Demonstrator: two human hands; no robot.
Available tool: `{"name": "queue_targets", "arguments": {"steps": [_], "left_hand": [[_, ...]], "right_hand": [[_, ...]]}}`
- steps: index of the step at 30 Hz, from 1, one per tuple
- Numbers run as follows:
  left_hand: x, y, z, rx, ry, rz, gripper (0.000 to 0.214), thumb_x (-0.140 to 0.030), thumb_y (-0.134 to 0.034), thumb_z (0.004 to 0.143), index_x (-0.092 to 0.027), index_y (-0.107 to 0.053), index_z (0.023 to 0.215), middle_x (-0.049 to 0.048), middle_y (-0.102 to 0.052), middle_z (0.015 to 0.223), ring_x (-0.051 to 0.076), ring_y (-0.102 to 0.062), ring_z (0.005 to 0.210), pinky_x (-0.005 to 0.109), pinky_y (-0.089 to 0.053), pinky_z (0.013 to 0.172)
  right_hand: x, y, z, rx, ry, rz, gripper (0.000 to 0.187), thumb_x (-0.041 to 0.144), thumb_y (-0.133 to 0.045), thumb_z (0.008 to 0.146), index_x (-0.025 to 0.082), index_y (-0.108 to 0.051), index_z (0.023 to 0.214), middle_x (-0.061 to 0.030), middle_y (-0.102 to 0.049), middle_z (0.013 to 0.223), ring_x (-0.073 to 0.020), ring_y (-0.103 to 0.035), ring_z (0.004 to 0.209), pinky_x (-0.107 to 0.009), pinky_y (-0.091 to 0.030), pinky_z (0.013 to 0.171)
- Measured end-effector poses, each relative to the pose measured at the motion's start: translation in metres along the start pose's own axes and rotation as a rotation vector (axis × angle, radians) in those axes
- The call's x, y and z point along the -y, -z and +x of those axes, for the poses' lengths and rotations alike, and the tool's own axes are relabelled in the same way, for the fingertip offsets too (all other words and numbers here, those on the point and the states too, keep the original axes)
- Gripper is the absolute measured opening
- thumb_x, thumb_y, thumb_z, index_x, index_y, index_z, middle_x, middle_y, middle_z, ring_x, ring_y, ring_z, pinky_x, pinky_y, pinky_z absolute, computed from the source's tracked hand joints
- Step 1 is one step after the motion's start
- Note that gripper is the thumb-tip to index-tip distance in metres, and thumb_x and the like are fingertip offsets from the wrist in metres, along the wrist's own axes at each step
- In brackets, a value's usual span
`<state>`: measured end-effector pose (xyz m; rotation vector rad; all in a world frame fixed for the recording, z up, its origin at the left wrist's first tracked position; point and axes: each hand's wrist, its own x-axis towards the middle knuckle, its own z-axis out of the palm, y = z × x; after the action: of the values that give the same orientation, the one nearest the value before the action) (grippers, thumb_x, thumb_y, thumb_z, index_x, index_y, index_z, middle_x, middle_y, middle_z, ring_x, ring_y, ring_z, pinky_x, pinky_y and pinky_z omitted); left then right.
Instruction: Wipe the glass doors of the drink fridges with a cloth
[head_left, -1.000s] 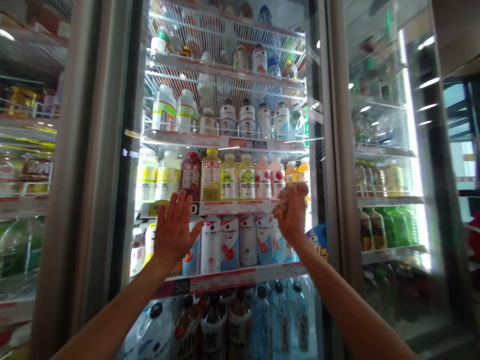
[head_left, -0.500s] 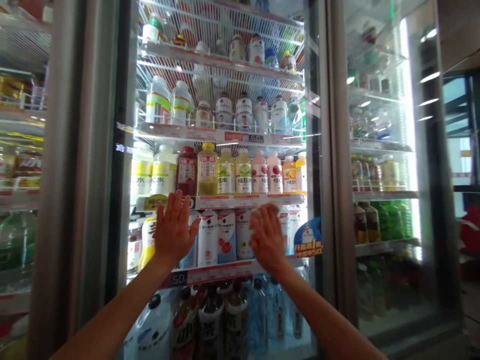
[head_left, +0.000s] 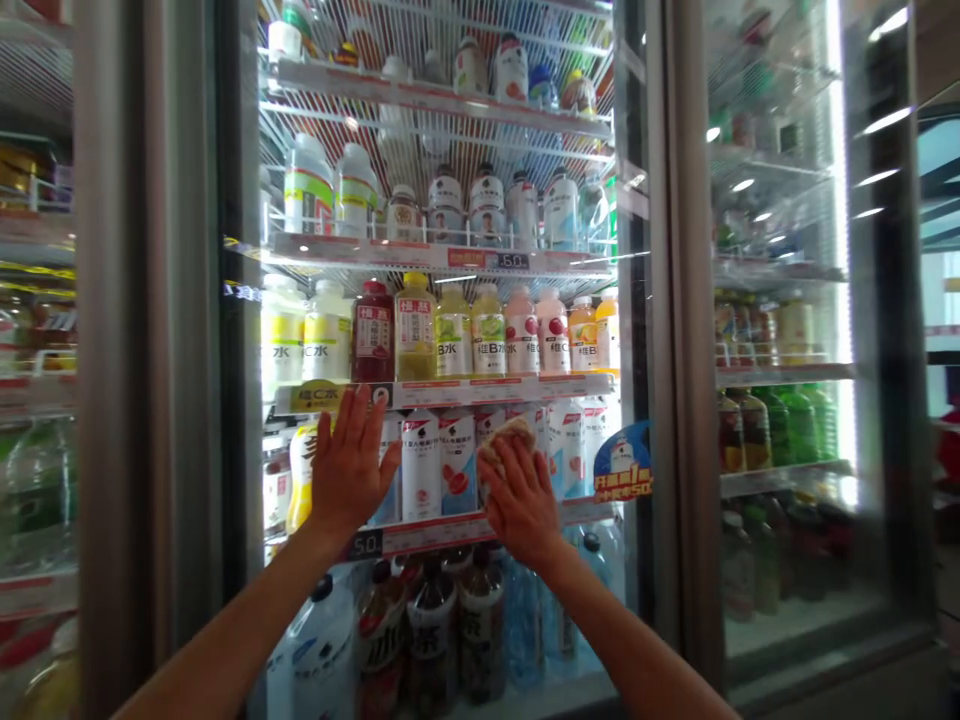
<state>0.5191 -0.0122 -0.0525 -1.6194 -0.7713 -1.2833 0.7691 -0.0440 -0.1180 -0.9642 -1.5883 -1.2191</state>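
I face the glass door (head_left: 630,330) of a lit drinks fridge. My left hand (head_left: 351,465) lies flat on the glass with its fingers spread, level with a row of white bottles (head_left: 439,465). My right hand (head_left: 521,495) is pressed against the glass beside it, its fingers closed over a pale crumpled cloth (head_left: 501,437) that shows above the fingertips. Behind the glass stand shelves of coloured drink bottles (head_left: 487,335).
A wide grey door frame (head_left: 146,350) stands to the left, another (head_left: 679,330) to the right. A second glass-door fridge (head_left: 780,400) with green bottles is at the right. A blue promotional sticker (head_left: 621,462) sits on the glass. Large bottles (head_left: 435,630) fill the lowest shelf.
My right hand with the cloth has moved down and left across the glass, from near the door's right edge towards its middle. My left hand has stayed flat in place.
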Motion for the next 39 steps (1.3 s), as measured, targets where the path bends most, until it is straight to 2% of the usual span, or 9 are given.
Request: {"name": "queue_targets", "arguments": {"steps": [2, 7, 14, 17, 21, 27, 29, 35, 39], "left_hand": [[0.0, 0.002, -0.011, 0.026, -0.015, 0.0, 0.067, -0.03, -0.042, 0.088, -0.025, -0.007, 0.144, 0.008, -0.016, 0.149, 0.024, -0.014, 0.138, 0.048, -0.016, 0.111], [-0.004, 0.003, -0.028, 0.046, -0.03, 0.017, 0.068, -0.028, -0.043, 0.087, -0.023, -0.005, 0.144, 0.0084, -0.014, 0.149, 0.025, -0.013, 0.138, 0.049, -0.014, 0.111], [-0.004, 0.004, -0.026, 0.024, -0.023, -0.014, 0.067, -0.03, -0.044, 0.087, -0.027, -0.007, 0.144, 0.0056, -0.016, 0.149, 0.024, -0.014, 0.138, 0.046, -0.013, 0.112], [-0.004, 0.004, -0.027, 0.027, -0.025, -0.008, 0.067, -0.03, -0.044, 0.087, -0.026, -0.007, 0.144, 0.0059, -0.015, 0.15, 0.023, -0.014, 0.138, 0.046, -0.013, 0.112], [-0.006, 0.003, -0.028, 0.036, -0.012, -0.006, 0.067, -0.029, -0.043, 0.087, -0.026, -0.007, 0.144, 0.0067, -0.014, 0.15, 0.024, -0.013, 0.138, 0.047, -0.012, 0.112], [-0.005, 0.003, -0.028, 0.033, -0.003, -0.017, 0.067, -0.031, -0.044, 0.087, -0.027, -0.008, 0.144, 0.0057, -0.016, 0.149, 0.023, -0.014, 0.138, 0.045, -0.012, 0.112], [-0.004, 0.003, -0.028, 0.039, -0.004, -0.015, 0.067, -0.031, -0.044, 0.087, -0.027, -0.008, 0.144, 0.0053, -0.016, 0.15, 0.023, -0.014, 0.138, 0.045, -0.012, 0.112], [-0.006, 0.003, -0.028, 0.039, -0.009, 0.003, 0.069, -0.03, -0.045, 0.087, -0.026, -0.007, 0.144, 0.0052, -0.014, 0.15, 0.023, -0.012, 0.138, 0.045, -0.011, 0.113], [-0.006, 0.003, -0.028, 0.04, -0.006, -0.003, 0.069, -0.03, -0.046, 0.086, -0.025, -0.008, 0.144, 0.0056, -0.015, 0.15, 0.023, -0.012, 0.138, 0.046, -0.011, 0.113]], "right_hand": [[-0.021, 0.007, -0.015, -0.016, -0.01, -0.036, 0.057, 0.023, -0.045, 0.083, 0.03, -0.031, 0.138, -0.0045, -0.034, 0.145, -0.0226, -0.024, 0.136, -0.048, -0.019, 0.11], [-0.089, 0.02, -0.043, -0.222, -0.485, -0.234, 0.062, 0.022, -0.037, 0.087, 0.023, -0.015, 0.144, -0.0132, -0.024, 0.148, -0.0294, -0.019, 0.137, -0.059, -0.025, 0.103], [0.019, -0.005, -0.024, -0.014, -0.015, 0.036, 0.059, 0.022, -0.045, 0.082, 0.027, -0.03, 0.139, -0.0051, -0.033, 0.145, -0.0241, -0.023, 0.136, -0.047, -0.023, 0.109], [-0.016, 0.004, -0.039, -0.045, -0.064, -0.031, 0.058, 0.021, -0.044, 0.082, 0.029, -0.031, 0.139, -0.0049, -0.035, 0.144, -0.0224, -0.026, 0.135, -0.049, -0.021, 0.11], [-0.072, 0.013, -0.054, -0.238, -0.433, -0.215, 0.06, 0.019, -0.038, 0.086, 0.023, -0.019, 0.143, -0.0127, -0.028, 0.146, -0.028, -0.02, 0.137, -0.057, -0.026, 0.104], [0.023, -0.002, -0.044, -0.031, -0.07, 0.039, 0.06, 0.021, -0.042, 0.083, 0.024, -0.027, 0.141, -0.0061, -0.038, 0.142, -0.0239, -0.024, 0.136, -0.047, -0.023, 0.11], [0.028, -0.001, -0.058, 0.02, 0.016, 0.074, 0.059, 0.021, -0.045, 0.083, 0.025, -0.03, 0.139, -0.0048, -0.044, 0.138, -0.0224, -0.028, 0.134, -0.046, -0.023, 0.11], [-0.055, 0.015, -0.124, -0.182, -0.461, -0.2, 0.063, 0.017, -0.04, 0.086, 0.026, -0.016, 0.143, -0.0094, -0.025, 0.148, -0.0284, -0.021, 0.137, -0.057, -0.029, 0.104], [-0.002, 0.006, -0.128, -0.104, -0.389, -0.12, 0.066, 0.015, -0.04, 0.084, 0.024, -0.015, 0.144, -0.0086, -0.021, 0.149, -0.0283, -0.016, 0.138, -0.057, -0.028, 0.104]]}}
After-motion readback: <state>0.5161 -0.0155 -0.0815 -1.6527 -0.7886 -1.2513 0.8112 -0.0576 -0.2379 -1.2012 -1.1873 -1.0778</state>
